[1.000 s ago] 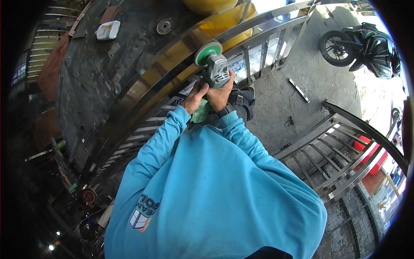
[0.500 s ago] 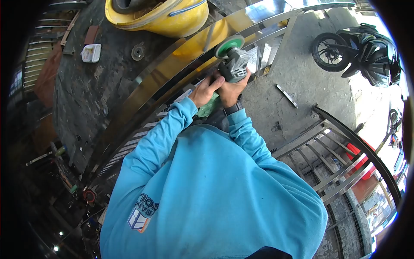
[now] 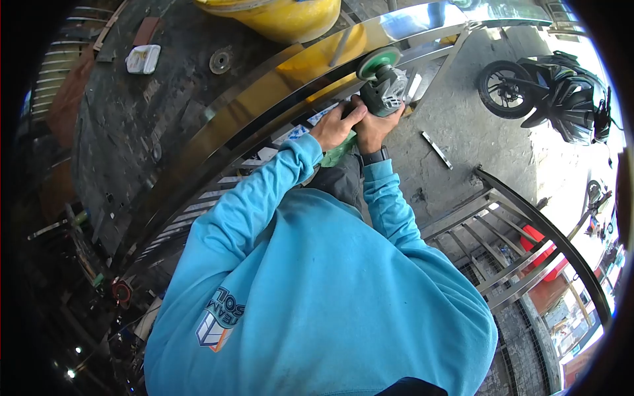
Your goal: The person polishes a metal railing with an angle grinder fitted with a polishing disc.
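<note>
Landmark: the curved polished rail (image 3: 317, 61), running from lower left to upper right in the head view.

Nearest — light blue long-sleeved top (image 3: 330, 284) on the person, this side of the rail. Green cloth (image 3: 340, 153) just below the hands, also on the near side of the rail.

Left hand (image 3: 338, 125): grasping, fingers closed at the rear of the angle grinder (image 3: 385, 94), beside the right hand. Right hand (image 3: 379, 125): wrapped around the grinder body, near side of the rail; dark wristband (image 3: 376, 156) at the wrist. Grinder disc (image 3: 378, 63), green-faced, overlaps the rail's near edge in view — contact cannot be determined.

Right of the rail: metal bar (image 3: 436, 150) lying on the concrete floor (image 3: 456, 99). Lower right of the rail, well apart: second curved railing (image 3: 508, 264) with slats; red object (image 3: 543, 254) partly hidden behind it.

Beyond the rail, on the dark surface (image 3: 178, 112): round metal disc (image 3: 221, 61), white container (image 3: 143, 59), reddish-brown piece (image 3: 146, 32) next to the container. Yellow bucket (image 3: 284, 20) beyond the rail's upper stretch, cut off by the frame.

Motorcycle (image 3: 561, 96): far right of the rail, on the floor.
</note>
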`<state>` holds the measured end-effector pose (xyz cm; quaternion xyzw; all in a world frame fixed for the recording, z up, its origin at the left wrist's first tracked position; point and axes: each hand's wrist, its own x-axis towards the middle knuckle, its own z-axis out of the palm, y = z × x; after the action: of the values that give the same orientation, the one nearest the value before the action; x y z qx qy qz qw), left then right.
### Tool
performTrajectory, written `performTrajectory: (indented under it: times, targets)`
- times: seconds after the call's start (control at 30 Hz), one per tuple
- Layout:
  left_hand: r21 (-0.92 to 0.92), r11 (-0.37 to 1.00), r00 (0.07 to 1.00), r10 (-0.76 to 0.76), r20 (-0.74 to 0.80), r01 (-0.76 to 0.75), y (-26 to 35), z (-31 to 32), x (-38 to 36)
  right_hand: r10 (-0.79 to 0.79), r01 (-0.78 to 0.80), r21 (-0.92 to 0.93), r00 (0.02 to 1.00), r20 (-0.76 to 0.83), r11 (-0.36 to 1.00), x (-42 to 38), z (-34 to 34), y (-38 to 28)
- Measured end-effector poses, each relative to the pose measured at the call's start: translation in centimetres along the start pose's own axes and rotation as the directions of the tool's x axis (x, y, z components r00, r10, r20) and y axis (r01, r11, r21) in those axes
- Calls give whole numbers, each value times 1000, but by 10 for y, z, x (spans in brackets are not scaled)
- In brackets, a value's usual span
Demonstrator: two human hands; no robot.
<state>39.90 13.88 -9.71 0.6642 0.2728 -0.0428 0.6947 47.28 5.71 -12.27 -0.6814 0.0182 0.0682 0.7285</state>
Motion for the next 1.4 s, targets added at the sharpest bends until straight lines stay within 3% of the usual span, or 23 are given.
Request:
performTrajectory:
  times: [0.03, 0.27, 0.47, 0.5, 0.6, 0.73, 0.83, 1.03, 1.23, 1.27, 1.33, 1.4]
  targets:
    - [37, 997, 997, -71, -19, 72, 15, -10, -22, 15, -15, 10, 1000, 3, 1000, -17, 6, 2]
    - [7, 996, 995, -90, -50, 90, -26, -83, -131, 0, -2, 39, 998, 63, 999, -143, 51, 21]
    - [-55, 993, 994, -107, -26, 106, -98, -144, -205, -24, 15, 137, 998, 65, 990, -247, 83, 50]
    - [-123, 989, 997, -81, -16, 78, -94, -150, -221, 16, -28, 113, 995, 100, 993, -265, 88, 35]
    - [-102, 993, 997, -57, -56, 51, -108, -173, -257, -15, 11, 40, 995, 99, 999, -307, 99, 50]
    - [-145, 989, 988, -54, -146, 33, -112, -184, -300, -36, 22, 70, 979, 199, 997, -349, 107, 48]
    - [-188, 982, 992, -27, -124, 3, -140, -190, -314, 6, -28, 80, 964, 264, 996, -371, 102, 43]
    - [-248, 968, 985, -13, -173, -31, -135, -174, -309, 49, -90, 114, 946, 320, 989, -360, 95, 54]
    - [-134, 990, 997, -51, -58, 43, -92, -150, -240, -37, 30, 36, 977, 208, 999, -283, 81, 36]
    - [-139, 990, 1000, -16, -2, 15, -90, -144, -222, -95, 109, -53, 974, 206, 993, -265, 76, 31]
    - [-143, 989, 1000, 25, -14, -27, -83, -124, -193, -51, 42, 58, 984, 172, 997, -235, 66, 32]
    - [-90, 994, 998, -60, 33, 62, -84, -112, -163, -59, 61, -6, 986, 157, 998, -203, 56, 37]
